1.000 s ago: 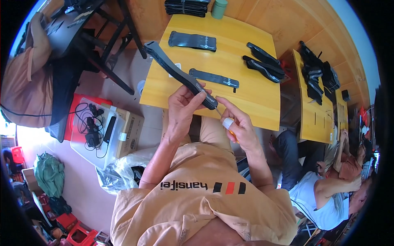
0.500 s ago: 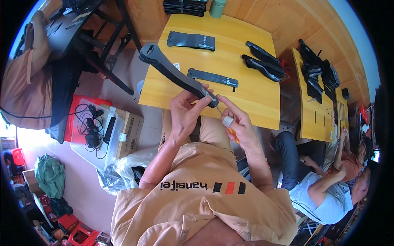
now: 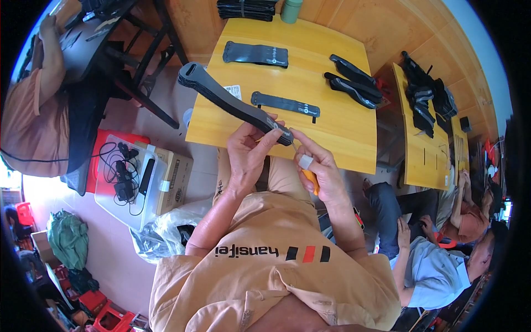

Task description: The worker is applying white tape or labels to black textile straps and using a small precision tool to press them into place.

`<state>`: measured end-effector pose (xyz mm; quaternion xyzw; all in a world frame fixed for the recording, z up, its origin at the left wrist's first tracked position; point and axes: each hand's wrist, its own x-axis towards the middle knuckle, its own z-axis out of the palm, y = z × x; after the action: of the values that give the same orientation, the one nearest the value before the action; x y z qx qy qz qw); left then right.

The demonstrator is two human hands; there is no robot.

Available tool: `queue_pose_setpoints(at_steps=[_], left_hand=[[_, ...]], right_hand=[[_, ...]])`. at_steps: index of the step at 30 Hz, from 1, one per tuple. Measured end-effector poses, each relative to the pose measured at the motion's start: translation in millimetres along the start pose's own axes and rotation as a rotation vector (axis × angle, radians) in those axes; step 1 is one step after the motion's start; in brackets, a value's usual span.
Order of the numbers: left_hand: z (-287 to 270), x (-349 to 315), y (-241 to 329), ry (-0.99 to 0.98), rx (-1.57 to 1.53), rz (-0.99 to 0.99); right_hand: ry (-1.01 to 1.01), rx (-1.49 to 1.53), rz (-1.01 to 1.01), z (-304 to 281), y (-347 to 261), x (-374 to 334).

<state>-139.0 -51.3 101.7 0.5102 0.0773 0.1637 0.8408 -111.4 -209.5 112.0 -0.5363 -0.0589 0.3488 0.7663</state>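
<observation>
My left hand [image 3: 248, 152] is closed on one end of a thick stack of dark grey straps [image 3: 229, 104], whose slotted far end rises to the left over the table edge. My right hand [image 3: 321, 169] grips a tool with an orange handle [image 3: 310, 180] and a thin metal shaft; its exact kind is hard to make out. The shaft meets the near end of the stack, by my right index fingertip. A white wrap [image 3: 305, 161] sits on a digit of that hand. Beyond my hands, a strap stack [image 3: 287, 104] lies on the yellow table [image 3: 343, 135].
Another strap stack [image 3: 255, 54] lies farther back, with curved black straps [image 3: 354, 88] to the right. A green canister [image 3: 291, 11] stands at the back edge. Left of me is a clear bin of cables [image 3: 124, 182] beside a cardboard box [image 3: 176, 182]. Co-workers sit on both sides.
The far end of the strap stack has swung slightly left and down. My right hand's tool has turned a little. The co-worker at right has lowered an arm and shifted.
</observation>
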Motion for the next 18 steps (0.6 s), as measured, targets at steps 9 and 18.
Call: queue_pose_setpoints(at_steps=[9, 18], left_hand=[[-5, 4, 4, -0.036, 0.113, -0.079], [-7, 11, 4, -0.021, 0.096, -0.178]], right_hand=[[0.015, -0.308, -0.073, 0, -8, -1], [0.043, -0.097, 0.031, 1, -2, 3]])
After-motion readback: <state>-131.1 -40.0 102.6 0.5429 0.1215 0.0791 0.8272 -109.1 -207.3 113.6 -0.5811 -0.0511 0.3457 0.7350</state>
